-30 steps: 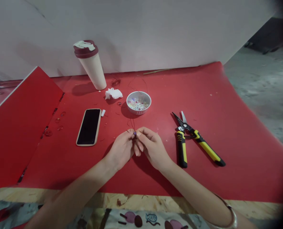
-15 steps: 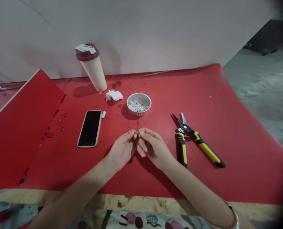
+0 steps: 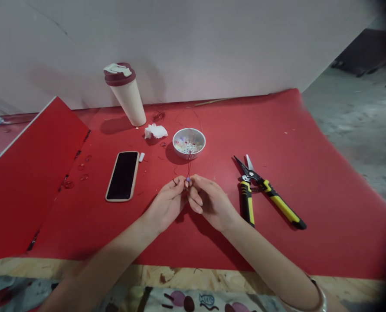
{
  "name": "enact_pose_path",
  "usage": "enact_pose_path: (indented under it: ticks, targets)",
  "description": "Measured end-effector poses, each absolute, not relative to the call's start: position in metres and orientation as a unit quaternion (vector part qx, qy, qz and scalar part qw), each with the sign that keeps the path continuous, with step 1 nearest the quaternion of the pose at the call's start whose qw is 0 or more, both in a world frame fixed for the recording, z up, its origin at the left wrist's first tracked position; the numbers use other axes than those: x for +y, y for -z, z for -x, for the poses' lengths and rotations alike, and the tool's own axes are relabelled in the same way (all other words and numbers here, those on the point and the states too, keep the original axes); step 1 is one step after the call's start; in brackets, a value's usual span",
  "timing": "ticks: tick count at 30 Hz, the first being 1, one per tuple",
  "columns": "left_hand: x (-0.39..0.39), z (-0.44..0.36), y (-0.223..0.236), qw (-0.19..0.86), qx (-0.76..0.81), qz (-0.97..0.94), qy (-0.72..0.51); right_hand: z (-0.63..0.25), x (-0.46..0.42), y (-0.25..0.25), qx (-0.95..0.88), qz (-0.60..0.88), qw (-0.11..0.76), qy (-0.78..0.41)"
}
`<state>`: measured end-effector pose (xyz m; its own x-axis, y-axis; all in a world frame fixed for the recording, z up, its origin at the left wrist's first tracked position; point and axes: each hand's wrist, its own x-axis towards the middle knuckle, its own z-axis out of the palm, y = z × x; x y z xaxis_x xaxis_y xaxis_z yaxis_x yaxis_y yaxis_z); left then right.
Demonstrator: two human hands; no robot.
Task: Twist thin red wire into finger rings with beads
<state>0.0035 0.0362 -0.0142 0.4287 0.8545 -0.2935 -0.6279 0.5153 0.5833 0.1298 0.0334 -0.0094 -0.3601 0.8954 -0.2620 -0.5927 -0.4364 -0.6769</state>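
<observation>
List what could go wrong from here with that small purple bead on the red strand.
The small purple bead is pinched between the left hand and the right hand, so it might slip free and roll across the red mat. The thin red strand runs up toward the white bowl of beads, so a sharp tug could perhaps tip the bowl and spill them.

A makeshift craft workshop rather than a finished room; a red vinyl sheet [image 3: 326, 242] covers a bench with a rough particleboard edge [image 3: 186, 275]; bare, dusty concrete floor [image 3: 352, 130] shows beside it; a large pale board [image 3: 212, 52] stands behind; yellow-handled snips [image 3: 282, 208] and a white bowl of beads [image 3: 199, 151] lie on the sheet.
</observation>
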Motion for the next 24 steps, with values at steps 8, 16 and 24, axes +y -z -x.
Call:
enact_pose_path:
  ticks: [8, 16, 24]
  targets:
    - [0.036, -0.004, 0.016, 0.821, 0.283, -0.175, -0.463, -0.129, 0.032, 0.014, -0.242, 0.296, 0.482, -0.789]
    - [0.037, -0.005, 0.015, 0.804, 0.310, -0.232, -0.451, -0.131, 0.033, 0.011, -0.258, 0.290, 0.475, -0.790]
    - [0.056, 0.027, -0.020, 0.499, 0.563, -0.513, -0.414, -0.140, 0.040, 0.006, -0.162, 0.238, 0.476, -0.831]
